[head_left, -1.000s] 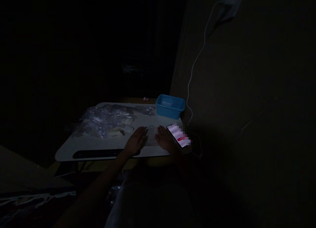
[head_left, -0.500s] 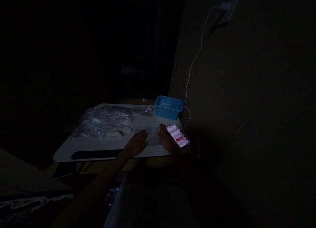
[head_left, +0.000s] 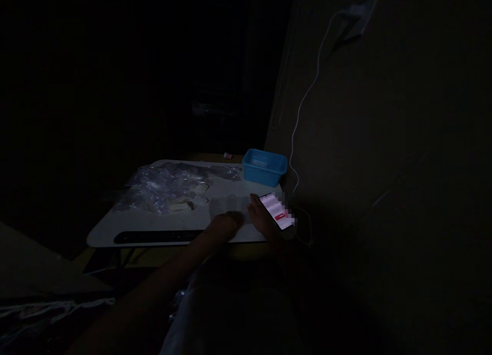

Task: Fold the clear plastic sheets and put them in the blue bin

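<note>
Shifting right, the left hand [head_left: 226, 224] curled, grip unclear, baring plastic film [head_left: 218, 207] at left; the right hand [head_left: 260, 217] stayed outstretched.

On the left, the big, see-through heap of thin plastic [head_left: 159, 185] is shiny and crinkled. The clear, flat sheet [head_left: 226, 203] in the middle looks like plastic too — but smoother. The blue, box-shaped plastic tub [head_left: 264, 177] on the far right has a soft shine. The white, round-cornered tabletop [head_left: 140, 223] looks smooth — and mostly matt.
</note>
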`<state>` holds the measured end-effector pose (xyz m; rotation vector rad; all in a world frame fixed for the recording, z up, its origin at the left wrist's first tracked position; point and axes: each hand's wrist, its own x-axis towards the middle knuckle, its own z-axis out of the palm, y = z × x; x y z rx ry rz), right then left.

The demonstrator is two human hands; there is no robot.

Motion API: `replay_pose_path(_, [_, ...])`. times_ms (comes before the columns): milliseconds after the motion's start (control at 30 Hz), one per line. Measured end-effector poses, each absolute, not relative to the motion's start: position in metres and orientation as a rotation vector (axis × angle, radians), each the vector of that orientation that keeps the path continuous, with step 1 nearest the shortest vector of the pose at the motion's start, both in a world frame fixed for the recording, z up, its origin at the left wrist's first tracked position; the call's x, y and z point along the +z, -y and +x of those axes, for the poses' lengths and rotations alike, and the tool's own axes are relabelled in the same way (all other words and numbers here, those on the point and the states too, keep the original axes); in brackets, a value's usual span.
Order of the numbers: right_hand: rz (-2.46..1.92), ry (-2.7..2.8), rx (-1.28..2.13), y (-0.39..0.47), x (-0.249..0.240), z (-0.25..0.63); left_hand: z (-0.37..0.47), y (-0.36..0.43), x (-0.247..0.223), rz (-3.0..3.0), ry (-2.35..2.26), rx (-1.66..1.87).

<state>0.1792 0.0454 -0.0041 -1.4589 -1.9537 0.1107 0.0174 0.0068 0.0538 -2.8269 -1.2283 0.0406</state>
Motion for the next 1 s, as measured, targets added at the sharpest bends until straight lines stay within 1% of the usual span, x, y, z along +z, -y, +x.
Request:
replay_pose_path(133, [-1.464,1.941,0.128,-0.046,-0.004,0.179,0.026,-0.006,0.055,-2.778,1.302,0.118])
replay_pose_path(567, [-1.476,1.935,0.087,-0.045,-0.003,0.179,0.024,-0.013,0.042,-2.636,1.476,-0.153])
replay_pose_path(733, [-1.441,1.865,0.154,-0.045,-0.003,0.180,0.018,-0.012,0.049,-2.658,1.547,-0.220])
replay_pose_path(800, [-1.419,1.811,0.191,-0.046,-0.004,0.182,0.016,-0.014,0.056,-2.702,1.609,-0.356])
replay_pose_path(867, [-1.406,1.757,0.221,-0.048,-0.006,0.186,0.014,-0.020,0.064,-2.751,1.732,-0.610])
replay_pose_path(933, [-1.408,1.733,0.217,-0.051,-0.011,0.190,0.010,-0.028,0.072,-2.779,1.918,-1.020])
replay_pose_path(1000, [-1.412,1.743,0.178,-0.053,-0.016,0.194,0.003,-0.038,0.079,-2.764,2.127,-1.556])
